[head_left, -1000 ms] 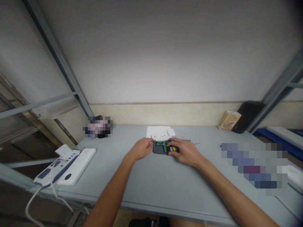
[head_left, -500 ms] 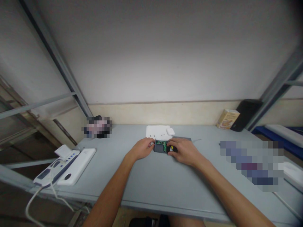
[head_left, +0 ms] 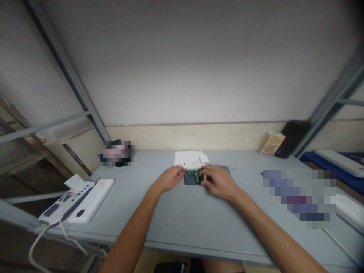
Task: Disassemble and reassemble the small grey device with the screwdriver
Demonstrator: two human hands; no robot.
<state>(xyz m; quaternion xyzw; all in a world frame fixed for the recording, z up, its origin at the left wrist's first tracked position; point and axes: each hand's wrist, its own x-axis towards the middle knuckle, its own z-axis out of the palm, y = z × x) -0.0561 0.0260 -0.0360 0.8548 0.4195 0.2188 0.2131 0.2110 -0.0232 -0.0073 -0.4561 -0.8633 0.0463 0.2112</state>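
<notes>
An opened electronic device (head_left: 191, 179), a dark grey casing with a green circuit board showing inside, lies between my hands over the middle of the desk. At its left edge, my left hand (head_left: 172, 177) has its fingers pinched together. My right hand (head_left: 220, 181) grips the right end, thumb in front and fingers over the top; a black part with a yellow mark (head_left: 204, 177) shows under these fingers. Behind the device lies a white sheet (head_left: 187, 158) with several tiny dark pieces on it, and a small rounded white case (head_left: 203, 158) sits at its right side.
A dark flat panel (head_left: 224, 167) lies partly behind my right hand. On the left of the desk (head_left: 170, 220) are a power strip (head_left: 66, 203) with cables and a long white object (head_left: 92, 201). A yellowish box (head_left: 271, 144) and a black case (head_left: 294, 138) stand back right.
The view has shifted slightly. The small upright edge at the device's left end shows less now, and both hands stay at its two ends.
</notes>
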